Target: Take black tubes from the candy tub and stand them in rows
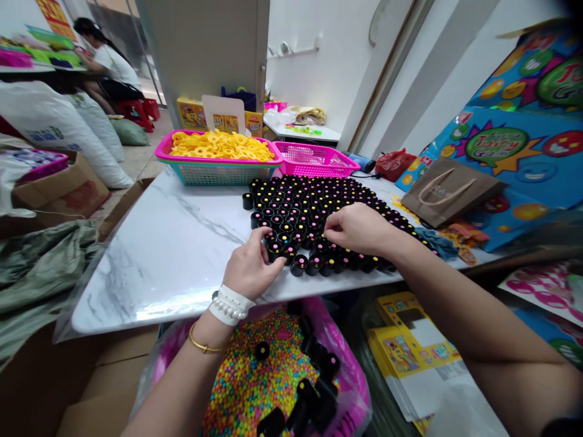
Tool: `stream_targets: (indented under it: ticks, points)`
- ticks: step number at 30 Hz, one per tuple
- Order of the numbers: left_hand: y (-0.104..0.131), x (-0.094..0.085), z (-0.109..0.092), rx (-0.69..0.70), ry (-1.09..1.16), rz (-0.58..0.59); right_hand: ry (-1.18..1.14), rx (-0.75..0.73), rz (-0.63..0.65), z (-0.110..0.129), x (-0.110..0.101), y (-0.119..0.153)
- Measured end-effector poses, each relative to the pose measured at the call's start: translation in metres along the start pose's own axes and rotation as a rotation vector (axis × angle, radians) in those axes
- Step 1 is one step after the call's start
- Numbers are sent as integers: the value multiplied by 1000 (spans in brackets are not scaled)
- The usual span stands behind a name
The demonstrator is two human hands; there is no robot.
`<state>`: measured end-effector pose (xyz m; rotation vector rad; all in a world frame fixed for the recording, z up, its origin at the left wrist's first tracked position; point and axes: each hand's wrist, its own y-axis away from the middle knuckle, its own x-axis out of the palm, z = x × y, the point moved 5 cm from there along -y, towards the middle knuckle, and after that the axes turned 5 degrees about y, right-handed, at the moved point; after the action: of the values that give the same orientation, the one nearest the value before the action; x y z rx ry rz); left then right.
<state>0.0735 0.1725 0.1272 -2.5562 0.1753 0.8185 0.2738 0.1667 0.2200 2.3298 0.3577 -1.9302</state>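
Many small black cups (pixel 300 264) stand packed together on the white marble-patterned table (pixel 173 243), each showing a pink, yellow or blue dot on top. My left hand (pixel 254 264) is at the group's front left corner, thumb and fingers spread around a couple of cups at the edge. Over the middle of the group, my right hand (pixel 353 229) is closed, with fingertips pressed together just above the cups; what they hold, if anything, is too small to tell.
Yellow rings (pixel 223 147) fill a pink basket (pixel 159 152) behind; an emptier pink basket (pixel 319 159) adjoins it. Below the table edge, a pink tub (pixel 350 376) holds colourful beads and black cups. A paper bag (pixel 449 191) stands right. A person (pixel 113 67) sits far left.
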Motion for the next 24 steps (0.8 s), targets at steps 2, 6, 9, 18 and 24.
stream_targets:
  ticks: [2, 6, 9, 18, 24]
  points:
    - [0, 1, 2, -18, -12, 12, -60, 36, -106, 7, -5, 18]
    - [-1, 3, 2, -35, -59, 16, -230, -115, -227, 57, 11, 61]
    - [-1, 2, -1, 11, -60, -3, -268, -246, -217, 97, 43, 78]
    - [3, -5, -4, 71, -90, -152, -265, -68, -445, 96, 74, 75]
    - [3, 3, -11, 161, -201, -120, -172, 2, -606, 88, 65, 73]
